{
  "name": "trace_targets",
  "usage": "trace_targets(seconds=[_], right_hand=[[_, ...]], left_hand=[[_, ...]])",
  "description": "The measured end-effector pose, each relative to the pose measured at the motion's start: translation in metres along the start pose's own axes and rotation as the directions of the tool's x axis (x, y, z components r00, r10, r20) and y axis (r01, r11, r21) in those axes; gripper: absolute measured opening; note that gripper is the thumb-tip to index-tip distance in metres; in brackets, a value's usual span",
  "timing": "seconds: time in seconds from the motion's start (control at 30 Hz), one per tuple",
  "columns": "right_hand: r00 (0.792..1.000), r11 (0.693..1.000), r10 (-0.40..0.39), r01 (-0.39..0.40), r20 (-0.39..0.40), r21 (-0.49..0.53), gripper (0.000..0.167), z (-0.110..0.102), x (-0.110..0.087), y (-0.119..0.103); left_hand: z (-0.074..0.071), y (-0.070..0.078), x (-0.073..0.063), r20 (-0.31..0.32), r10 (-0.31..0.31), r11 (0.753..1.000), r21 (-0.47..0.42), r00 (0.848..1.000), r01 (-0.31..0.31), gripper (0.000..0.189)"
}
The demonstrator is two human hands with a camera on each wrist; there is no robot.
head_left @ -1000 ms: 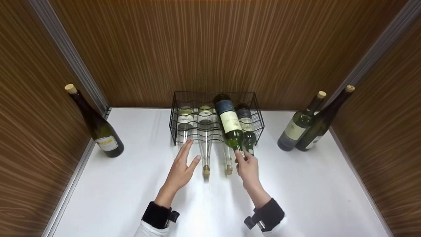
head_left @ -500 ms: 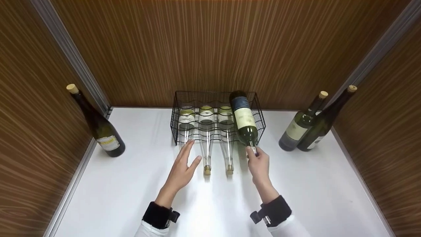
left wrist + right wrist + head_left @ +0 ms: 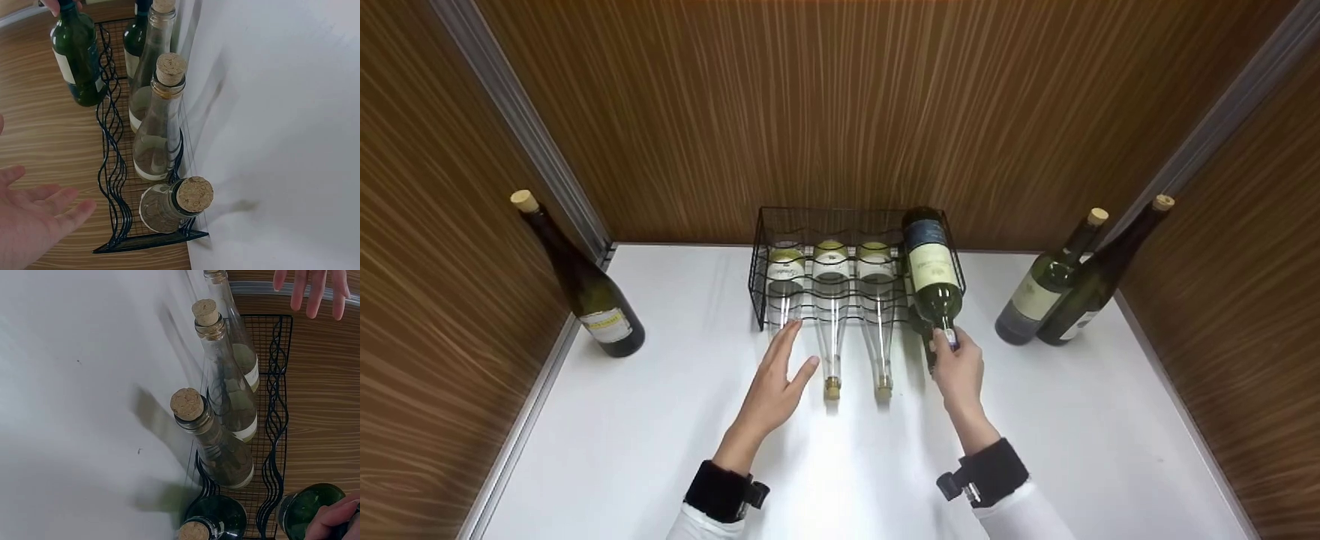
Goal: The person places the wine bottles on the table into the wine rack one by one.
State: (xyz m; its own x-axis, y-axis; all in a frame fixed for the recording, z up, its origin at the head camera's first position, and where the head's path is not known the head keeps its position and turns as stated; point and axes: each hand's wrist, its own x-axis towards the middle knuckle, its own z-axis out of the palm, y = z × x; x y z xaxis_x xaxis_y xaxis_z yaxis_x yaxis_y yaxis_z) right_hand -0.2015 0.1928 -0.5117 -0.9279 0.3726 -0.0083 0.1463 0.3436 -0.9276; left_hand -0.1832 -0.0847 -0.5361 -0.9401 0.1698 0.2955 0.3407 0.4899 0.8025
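Note:
A black wire rack (image 3: 757,259) stands at the back of the white table (image 3: 660,427). Three clear corked bottles (image 3: 830,330) lie in it, necks toward me. My right hand (image 3: 946,346) grips the neck of a green wine bottle (image 3: 934,274), held tilted over the rack's right end above another dark bottle that is mostly hidden. In the right wrist view my fingers (image 3: 332,520) curl on that green bottle (image 3: 304,509). My left hand (image 3: 791,352) lies open and flat beside the leftmost clear bottle's neck. In the left wrist view its straight fingers (image 3: 39,216) are near the rack's front wire (image 3: 109,169).
A dark corked bottle (image 3: 589,292) stands at the left wall. Two more corked bottles (image 3: 1039,289) (image 3: 1091,281) stand together at the right wall. Wood panels close in the back and both sides. The white table surface stretches in front of the rack.
My right hand has carried the green bottle rightward, from over the rack's middle to its right end, and straightened it. The third clear bottle now shows. The left hand has stayed put.

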Motion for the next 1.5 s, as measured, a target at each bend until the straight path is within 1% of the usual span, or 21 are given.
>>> trace_targets(seconds=[0.1,0.27,0.43,0.5,0.67,0.87,1.1,1.23,1.5], right_hand=[[1.000,1.000,0.003,-0.003,0.006,-0.018,0.033,0.000,0.002,-0.001],[1.000,0.999,0.017,-0.016,0.022,-0.048,0.042,0.000,0.007,-0.003],[0.999,0.998,0.032,-0.031,0.021,-0.053,0.042,0.001,0.011,-0.004],[0.999,0.998,0.029,-0.028,0.017,-0.053,0.041,0.001,0.013,-0.004],[1.000,0.997,0.029,-0.029,0.005,-0.069,0.035,0.004,0.016,-0.004],[1.000,0.996,0.021,-0.022,-0.012,-0.085,0.031,0.005,0.021,-0.004],[1.000,0.995,0.029,-0.028,0.009,-0.096,0.037,0.004,0.026,-0.004],[0.999,0.995,0.043,-0.040,0.033,-0.095,0.041,0.004,0.028,-0.006],[0.995,0.992,0.075,-0.068,0.071,-0.104,0.046,0.003,0.035,-0.007]], left_hand=[[0.000,0.000,0.000,0.009,-0.009,1.000,0.005,1.000,0.008,0.065],[0.001,0.002,0.000,0.036,-0.029,1.000,0.000,0.999,0.029,0.063],[0.005,0.008,0.000,0.064,-0.045,0.999,0.005,0.997,0.045,0.063],[0.007,0.010,0.000,0.075,-0.043,0.999,0.009,0.996,0.042,0.064],[0.016,0.015,0.000,0.113,-0.014,1.000,0.021,0.994,0.012,0.064],[0.025,0.022,0.001,0.165,-0.016,1.000,0.028,0.986,0.011,0.068],[0.033,0.027,0.003,0.207,0.017,1.000,0.014,0.978,-0.020,0.069],[0.037,0.028,0.003,0.213,0.027,1.000,0.006,0.977,-0.029,0.066],[0.039,0.028,0.002,0.228,0.009,1.000,0.016,0.974,-0.013,0.068]])
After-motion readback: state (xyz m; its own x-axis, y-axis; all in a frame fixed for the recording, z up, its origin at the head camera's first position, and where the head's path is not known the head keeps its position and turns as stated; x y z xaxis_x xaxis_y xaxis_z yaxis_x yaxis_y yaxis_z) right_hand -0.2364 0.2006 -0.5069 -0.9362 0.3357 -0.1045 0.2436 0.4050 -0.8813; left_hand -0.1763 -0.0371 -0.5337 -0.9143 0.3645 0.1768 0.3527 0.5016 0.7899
